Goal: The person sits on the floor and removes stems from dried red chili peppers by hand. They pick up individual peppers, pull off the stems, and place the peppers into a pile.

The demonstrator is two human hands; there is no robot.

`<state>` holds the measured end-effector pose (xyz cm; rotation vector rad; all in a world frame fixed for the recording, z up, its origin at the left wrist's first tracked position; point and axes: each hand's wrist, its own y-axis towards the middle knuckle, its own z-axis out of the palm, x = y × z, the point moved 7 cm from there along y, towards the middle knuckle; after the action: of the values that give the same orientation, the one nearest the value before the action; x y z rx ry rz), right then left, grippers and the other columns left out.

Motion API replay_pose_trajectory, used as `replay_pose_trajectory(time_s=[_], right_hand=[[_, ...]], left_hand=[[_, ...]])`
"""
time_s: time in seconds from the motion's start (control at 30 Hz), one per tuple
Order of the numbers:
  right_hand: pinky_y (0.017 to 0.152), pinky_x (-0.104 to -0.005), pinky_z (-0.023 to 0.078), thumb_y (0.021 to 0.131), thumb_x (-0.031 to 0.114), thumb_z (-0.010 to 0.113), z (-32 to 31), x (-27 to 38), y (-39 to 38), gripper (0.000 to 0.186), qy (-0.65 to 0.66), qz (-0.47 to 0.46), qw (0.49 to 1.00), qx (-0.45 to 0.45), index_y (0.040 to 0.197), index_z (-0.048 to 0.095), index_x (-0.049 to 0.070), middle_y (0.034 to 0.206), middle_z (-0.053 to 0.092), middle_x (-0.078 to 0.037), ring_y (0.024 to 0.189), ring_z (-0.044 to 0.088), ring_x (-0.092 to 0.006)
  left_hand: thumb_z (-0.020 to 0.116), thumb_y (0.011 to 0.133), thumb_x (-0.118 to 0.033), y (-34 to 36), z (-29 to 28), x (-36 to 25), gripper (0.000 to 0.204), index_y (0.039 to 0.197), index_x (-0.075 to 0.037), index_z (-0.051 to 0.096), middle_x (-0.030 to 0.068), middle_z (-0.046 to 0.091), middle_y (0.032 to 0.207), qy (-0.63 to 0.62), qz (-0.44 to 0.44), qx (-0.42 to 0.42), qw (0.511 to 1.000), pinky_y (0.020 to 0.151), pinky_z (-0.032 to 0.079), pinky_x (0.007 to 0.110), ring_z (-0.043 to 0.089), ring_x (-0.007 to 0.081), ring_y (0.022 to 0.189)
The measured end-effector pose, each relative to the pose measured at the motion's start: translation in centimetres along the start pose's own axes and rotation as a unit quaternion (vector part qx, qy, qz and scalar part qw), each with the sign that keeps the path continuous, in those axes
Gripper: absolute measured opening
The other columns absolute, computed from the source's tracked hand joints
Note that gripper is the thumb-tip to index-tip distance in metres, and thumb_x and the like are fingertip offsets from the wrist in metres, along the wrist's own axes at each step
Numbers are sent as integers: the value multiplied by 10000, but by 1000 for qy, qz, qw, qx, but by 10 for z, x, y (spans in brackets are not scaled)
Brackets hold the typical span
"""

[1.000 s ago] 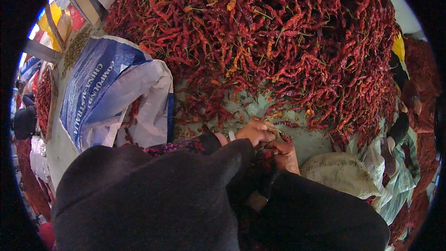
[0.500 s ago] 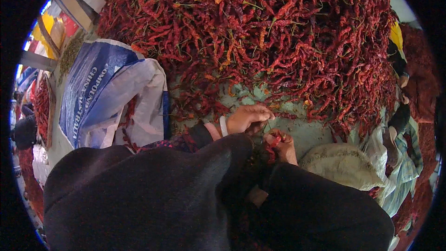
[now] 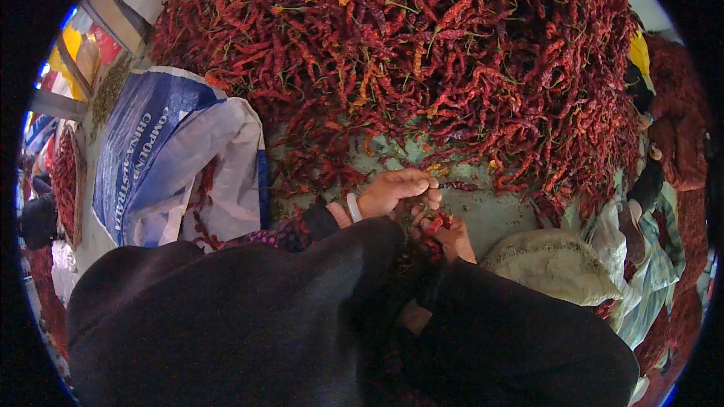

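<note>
1. My left hand (image 3: 392, 190) reaches forward from under my dark garment (image 3: 249, 316), with a pale bangle (image 3: 353, 206) on the wrist and a patterned cuff just behind it.
2. Its grip is curled, thumb and fingertips drawn together at the right end of the hand, pinching a dried red chilli (image 3: 455, 186) that lies along the grey-green ground (image 3: 490, 211).
3. My right hand (image 3: 451, 239) sits just below and to the right of the left one, close enough that the two nearly touch.
4. Its grip is closed around a small bunch of red chillies (image 3: 432, 224), which stick out above the knuckles; the fingertips themselves are hidden from me.
5. Ahead of both hands rises a big heap of dried red chillies (image 3: 422, 60), its lower edge just beyond my left fingertips.
6. To my left lies a blue-and-white woven sack (image 3: 170, 158), crumpled and open, with a few chillies at its mouth.
7. To my right sits a pale burlap sack (image 3: 554, 267), close to my right hand, with bundled cloth (image 3: 641, 271) beyond it.
</note>
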<state>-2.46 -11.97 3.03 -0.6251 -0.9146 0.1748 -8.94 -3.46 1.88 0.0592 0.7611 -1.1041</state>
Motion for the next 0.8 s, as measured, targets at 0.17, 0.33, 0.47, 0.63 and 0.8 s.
replay_pose_trajectory(time_s=[0.17,0.33,0.47,0.63,0.8], right_hand=[[572,-243,449,739,13,562,-22,-2,-5,147,-173,77,976,-104,884,570,-10,741,586,-48,627,553,-124],[587,-229,435,743,34,575,-23,-24,5,215,-86,30,996,10,957,583,7,749,586,-25,637,531,-87],[565,-209,403,742,53,541,-2,-24,-2,203,-155,37,982,102,936,590,21,800,591,-23,640,516,-78],[567,-228,417,748,92,601,1,3,-19,125,-263,25,947,183,840,582,11,725,567,-24,652,510,-94],[507,-247,405,772,120,558,-42,31,-6,103,-7,-53,994,94,766,542,18,682,537,-61,600,500,-136]], left_hand=[[467,849,-113,2,17,1,182,968,14,516,113,587,829,-19,8,65,998,456,418,228,589,187,695],[498,812,-100,2,9,12,150,905,15,525,64,539,677,-35,-52,68,996,392,345,230,492,125,512],[536,774,-102,-10,11,14,146,852,21,549,54,524,634,14,-108,61,992,371,276,219,411,87,446],[575,743,-94,-17,-6,16,157,852,18,581,45,547,652,143,-164,102,971,427,317,218,439,79,481],[590,717,-74,-28,-19,21,192,896,-5,594,52,602,760,129,-195,138,962,590,408,215,537,89,662]])
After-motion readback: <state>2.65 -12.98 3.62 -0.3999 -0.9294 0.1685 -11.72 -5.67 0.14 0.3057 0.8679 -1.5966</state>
